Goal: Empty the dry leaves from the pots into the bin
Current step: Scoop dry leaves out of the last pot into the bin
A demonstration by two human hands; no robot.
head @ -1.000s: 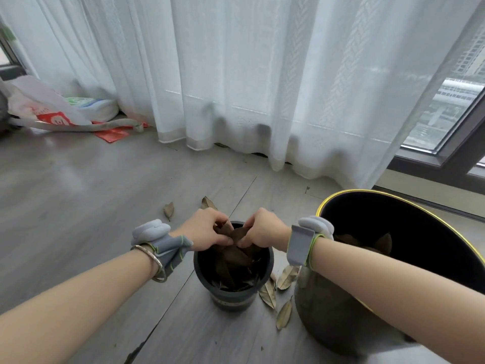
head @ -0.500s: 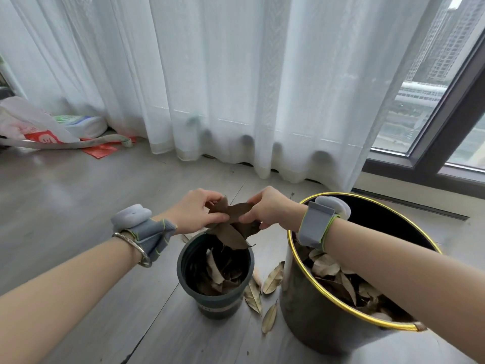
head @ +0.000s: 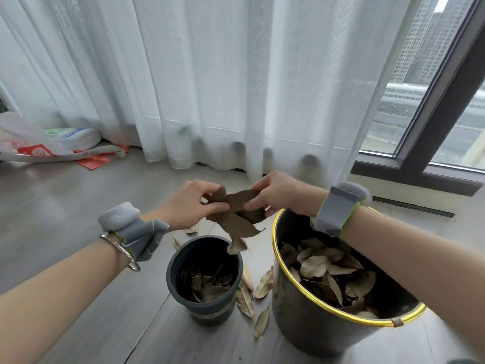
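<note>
We saw the left hand [head: 189, 203] curled around one end of a bunch of dry leaves [head: 237, 215], thumb and fingers pinching it, and the right hand [head: 278, 193] pinching the other end in the same way. The bunch hung in the air between the two hands, above the gap between the dark pot [head: 205, 278] and the gold-rimmed bin [head: 341, 290], with its right end at the bin's rim. One leaf dangled lowest, over the pot's rim. The pot stood on the wooden floor [head: 65, 206] just left of the bin and held leaves at its bottom; the bin held a heap of them. A few loose leaves [head: 252, 292] lay on the floor between the two
</note>
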